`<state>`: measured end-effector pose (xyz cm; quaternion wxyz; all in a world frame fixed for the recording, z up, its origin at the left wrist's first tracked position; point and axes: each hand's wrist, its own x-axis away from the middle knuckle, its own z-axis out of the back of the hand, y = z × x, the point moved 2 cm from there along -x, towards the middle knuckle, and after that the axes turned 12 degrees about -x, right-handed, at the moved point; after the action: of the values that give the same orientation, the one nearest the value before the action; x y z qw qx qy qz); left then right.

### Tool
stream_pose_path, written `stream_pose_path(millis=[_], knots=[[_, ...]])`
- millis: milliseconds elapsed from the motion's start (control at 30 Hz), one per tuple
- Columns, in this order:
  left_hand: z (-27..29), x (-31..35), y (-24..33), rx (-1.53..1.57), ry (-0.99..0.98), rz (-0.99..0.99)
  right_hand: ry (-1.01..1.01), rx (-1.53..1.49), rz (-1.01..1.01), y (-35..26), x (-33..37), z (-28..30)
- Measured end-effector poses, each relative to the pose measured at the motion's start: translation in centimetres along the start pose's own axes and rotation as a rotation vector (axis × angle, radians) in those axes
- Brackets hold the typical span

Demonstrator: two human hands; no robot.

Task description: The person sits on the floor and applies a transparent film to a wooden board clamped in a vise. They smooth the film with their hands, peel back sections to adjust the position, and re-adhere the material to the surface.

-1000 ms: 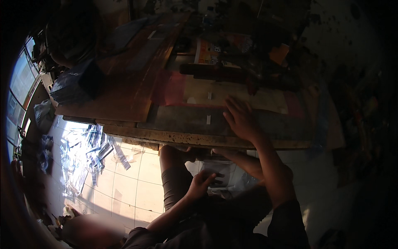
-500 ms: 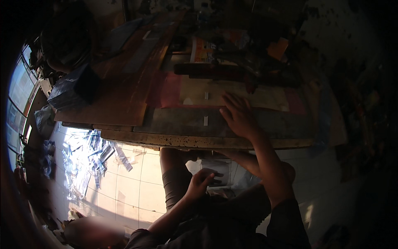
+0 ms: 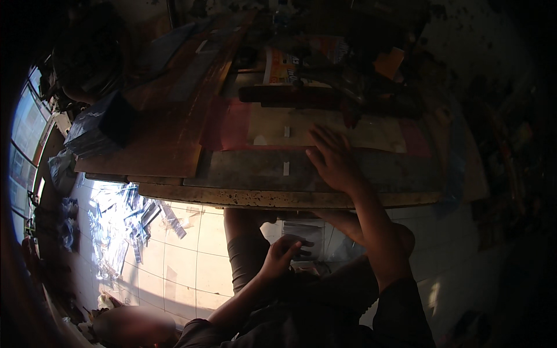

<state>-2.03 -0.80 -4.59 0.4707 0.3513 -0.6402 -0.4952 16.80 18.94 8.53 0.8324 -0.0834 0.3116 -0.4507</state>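
Note:
My right hand (image 3: pixel 335 159) lies open on the table, its fingers spread over the lower edge of a pale yellowish sheet (image 3: pixel 360 132) with reddish-pink ends. Its palm is over a grey board (image 3: pixel 243 168) along the near side. To the left of that hand, one small whitish strip (image 3: pixel 286 131) lies on the pale sheet and another small whitish strip (image 3: pixel 286 169) on the grey board. Below the table edge, my left hand (image 3: pixel 280 255) hovers near my lap. Its fingers are loosely bent and apart, with nothing visible in them.
Behind the pale sheet runs a dark bar (image 3: pixel 307 96) with dark metal parts. A brown board (image 3: pixel 168 139) covers the left of the table, bearing a dark blue box (image 3: pixel 101 124). Shiny strips (image 3: pixel 125 226) lie heaped on the tiled floor. A blurred shape (image 3: pixel 133 326) is at lower left.
The view has shifted very slightly. Both hands keep practically the same place and pose, and the strips have not visibly moved.

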Motion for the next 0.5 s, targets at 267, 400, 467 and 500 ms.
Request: stream_pose_path(millis=[267,400,467,500], knots=[[0.06,-0.09,0.64,0.009,-0.019,-0.012,-0.015,-0.011,-0.016,-0.13,0.15,0.11],[0.07,-0.37,-0.21,-0.011,-0.004,-0.010,-0.017,-0.016,-0.025,0.20,0.23,-0.08],[0.04,-0.37,-0.07,0.011,-0.010,-0.021,-0.014,-0.011,-0.017,0.23,0.28,-0.03],[0.03,-0.38,0.05,0.023,-0.013,-0.027,-0.012,-0.008,-0.013,0.23,0.30,-0.01]])
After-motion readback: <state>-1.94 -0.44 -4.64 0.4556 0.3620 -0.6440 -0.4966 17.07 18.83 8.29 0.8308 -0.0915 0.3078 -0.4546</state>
